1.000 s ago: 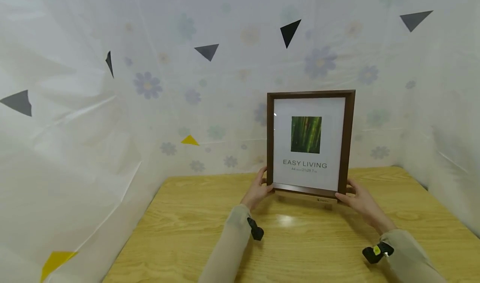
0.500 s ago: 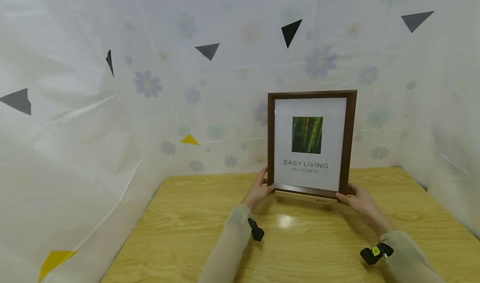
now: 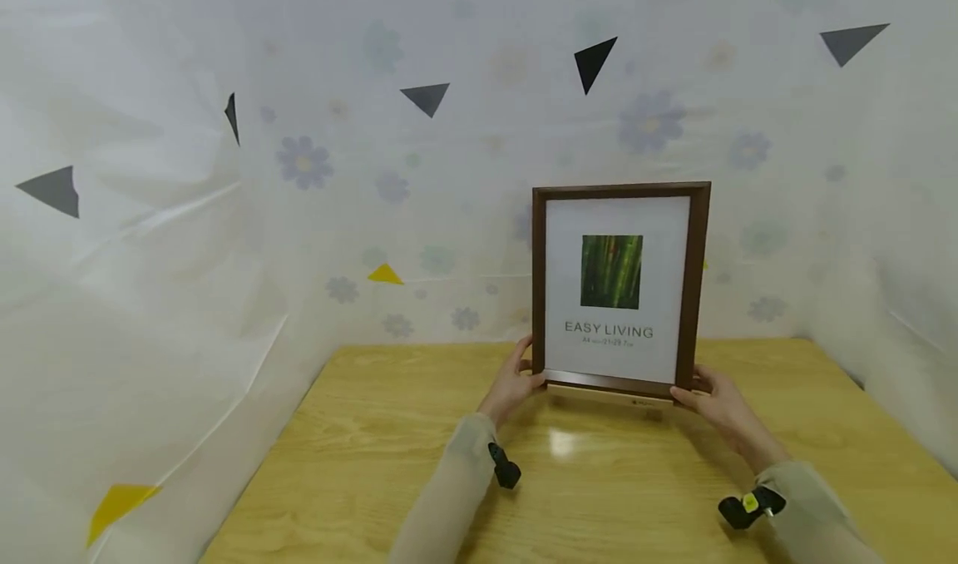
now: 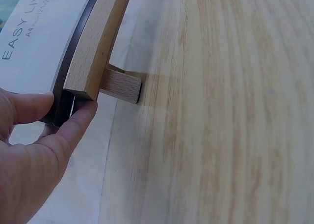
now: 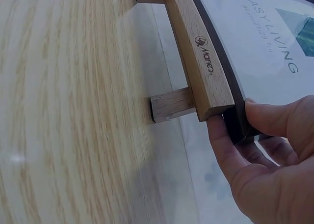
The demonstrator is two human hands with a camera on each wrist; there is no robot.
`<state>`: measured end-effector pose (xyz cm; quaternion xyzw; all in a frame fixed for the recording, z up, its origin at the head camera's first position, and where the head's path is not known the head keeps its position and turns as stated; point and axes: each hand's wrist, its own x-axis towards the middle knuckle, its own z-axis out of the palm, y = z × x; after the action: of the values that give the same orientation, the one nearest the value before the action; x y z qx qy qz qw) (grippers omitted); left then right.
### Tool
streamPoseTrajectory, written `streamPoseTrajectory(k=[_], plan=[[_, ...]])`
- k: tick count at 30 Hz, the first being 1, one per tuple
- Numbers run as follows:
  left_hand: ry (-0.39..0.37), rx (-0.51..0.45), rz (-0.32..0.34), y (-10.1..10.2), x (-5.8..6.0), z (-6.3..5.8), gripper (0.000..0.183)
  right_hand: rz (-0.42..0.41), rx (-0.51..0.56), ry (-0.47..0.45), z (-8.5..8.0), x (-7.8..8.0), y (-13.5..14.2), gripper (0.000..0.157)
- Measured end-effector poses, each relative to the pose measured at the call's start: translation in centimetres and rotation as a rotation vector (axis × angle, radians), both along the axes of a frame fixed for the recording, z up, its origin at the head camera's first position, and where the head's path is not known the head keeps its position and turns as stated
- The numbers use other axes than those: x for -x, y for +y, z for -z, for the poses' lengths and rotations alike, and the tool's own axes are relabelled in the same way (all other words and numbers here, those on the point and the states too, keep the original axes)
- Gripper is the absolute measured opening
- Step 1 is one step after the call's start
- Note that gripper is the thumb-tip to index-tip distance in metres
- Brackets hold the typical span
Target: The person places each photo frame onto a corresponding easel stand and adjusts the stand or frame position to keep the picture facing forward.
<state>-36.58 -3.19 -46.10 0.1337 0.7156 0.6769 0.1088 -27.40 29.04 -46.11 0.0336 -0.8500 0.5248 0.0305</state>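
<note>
A dark brown picture frame stands nearly upright on the ledge of a light wooden stand, marked with a small logo. Behind its glass is a white sheet with a green bamboo picture and the words EASY LIVING. My left hand pinches the lower left corner, thumb on the front, a finger touching the end of the ledge. At the lower right corner my right hand grips likewise, thumb in front and fingers behind and below. The frame hides the stand's upper part.
Short wooden feet of the stand rest on the wood-grain table. Behind the table hangs a pale flowered sheet with black, grey and yellow triangles. Similar sheeting closes both sides.
The head view has shifted slightly, so the wall marks sit further right. Both hands keep their hold on the frame, which stays on the stand's ledge.
</note>
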Motion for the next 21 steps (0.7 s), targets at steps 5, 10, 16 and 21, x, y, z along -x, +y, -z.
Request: streamPoseTrajectory(k=[5, 10, 16, 21], plan=[[0.012, -0.008, 0.019, -0.7, -0.4, 0.6, 0.075, -0.016, -0.018, -0.006, 0.3, -0.1, -0.1, 0.065], [0.002, -0.023, 0.014, -1.5, -0.8, 0.5, 0.076, -0.04, -0.012, -0.022, 0.2, 0.4, -0.4, 0.072], [-0.002, -0.015, -0.002, -2.8, -1.5, 0.5, 0.078, -0.064, 0.012, 0.009, 0.3, 1.0, -1.2, 0.066], [-0.004, -0.021, -0.015, -4.1, -1.5, 0.8, 0.078, -0.08, 0.006, -0.003, 0.4, 1.5, -2.2, 0.07]])
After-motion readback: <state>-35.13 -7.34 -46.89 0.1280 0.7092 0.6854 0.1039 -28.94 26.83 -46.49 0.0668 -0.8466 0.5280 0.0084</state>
